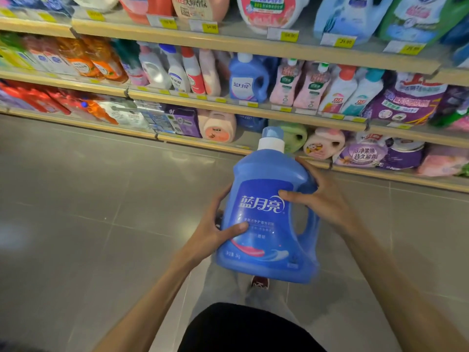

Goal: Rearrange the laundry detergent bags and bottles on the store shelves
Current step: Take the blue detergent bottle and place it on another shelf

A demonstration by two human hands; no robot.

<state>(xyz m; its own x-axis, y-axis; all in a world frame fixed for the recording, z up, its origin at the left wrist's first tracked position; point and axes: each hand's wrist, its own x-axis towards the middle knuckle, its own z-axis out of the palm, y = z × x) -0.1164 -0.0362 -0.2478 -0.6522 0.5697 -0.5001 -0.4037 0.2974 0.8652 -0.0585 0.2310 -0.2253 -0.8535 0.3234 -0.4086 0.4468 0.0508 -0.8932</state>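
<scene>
Gripping one glossy blue plastic detergent bottle (266, 219), white-collared with a moulded handle, left hand (215, 232) and right hand (319, 199) clasp its sides near three shelves (253, 41).

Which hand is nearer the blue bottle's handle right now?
Right. The right hand grips the blue bottle at its shoulder, just above the handle. The left hand holds the opposite side of the bottle, away from the handle.
</scene>
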